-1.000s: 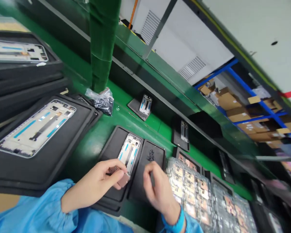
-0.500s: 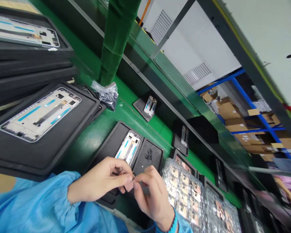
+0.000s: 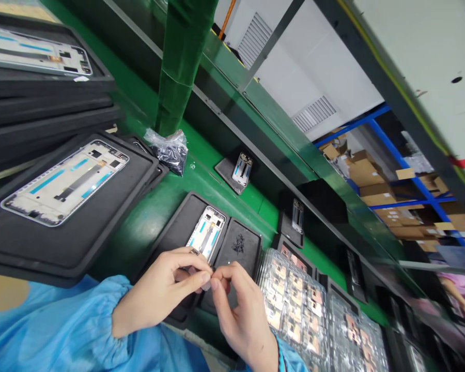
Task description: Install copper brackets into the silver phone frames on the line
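My left hand (image 3: pixel 160 292) and my right hand (image 3: pixel 236 310) meet fingertip to fingertip over a black tray (image 3: pixel 178 227). Both pinch a small flat part (image 3: pixel 206 284), mostly hidden by the fingers. Just beyond them a phone frame (image 3: pixel 206 239) with blue strips lies in the tray. Beside it a second black tray (image 3: pixel 248 253) holds a small dark heap of tiny pieces (image 3: pixel 238 243). Both arms wear light blue sleeves.
A large black tray with another phone frame (image 3: pixel 64 181) sits at the left, with stacked trays behind it. Clear blister trays of copper-coloured parts (image 3: pixel 302 305) lie at the right. A crumpled plastic bag (image 3: pixel 169 150) lies by a green post (image 3: pixel 180 67). More frames rest on the belt.
My right hand came in from the right and joined my left hand at the small part. The pinch then rose slightly and closed tighter.
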### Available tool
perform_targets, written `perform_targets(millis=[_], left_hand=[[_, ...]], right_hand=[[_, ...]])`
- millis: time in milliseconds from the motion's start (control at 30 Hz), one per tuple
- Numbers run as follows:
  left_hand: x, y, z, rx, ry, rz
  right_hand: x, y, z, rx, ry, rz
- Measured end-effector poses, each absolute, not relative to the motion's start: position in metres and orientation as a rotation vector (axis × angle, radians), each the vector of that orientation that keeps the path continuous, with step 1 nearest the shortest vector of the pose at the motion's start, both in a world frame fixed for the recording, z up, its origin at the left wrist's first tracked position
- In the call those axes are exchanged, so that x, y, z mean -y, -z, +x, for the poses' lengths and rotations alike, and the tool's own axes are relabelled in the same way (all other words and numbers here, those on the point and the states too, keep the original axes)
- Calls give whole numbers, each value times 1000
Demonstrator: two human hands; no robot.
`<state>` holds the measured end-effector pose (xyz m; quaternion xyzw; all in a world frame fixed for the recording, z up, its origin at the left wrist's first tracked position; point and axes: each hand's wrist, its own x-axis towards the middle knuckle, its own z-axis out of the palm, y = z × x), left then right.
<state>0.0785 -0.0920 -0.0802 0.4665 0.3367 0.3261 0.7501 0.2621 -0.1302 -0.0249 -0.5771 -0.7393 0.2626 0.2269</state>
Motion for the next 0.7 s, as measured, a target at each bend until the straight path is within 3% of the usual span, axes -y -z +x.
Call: perform_targets(millis=[700], left_hand=[[99, 76, 70, -974, -642, 1131]], right_hand=[[129, 40, 260, 2028, -642, -1658]])
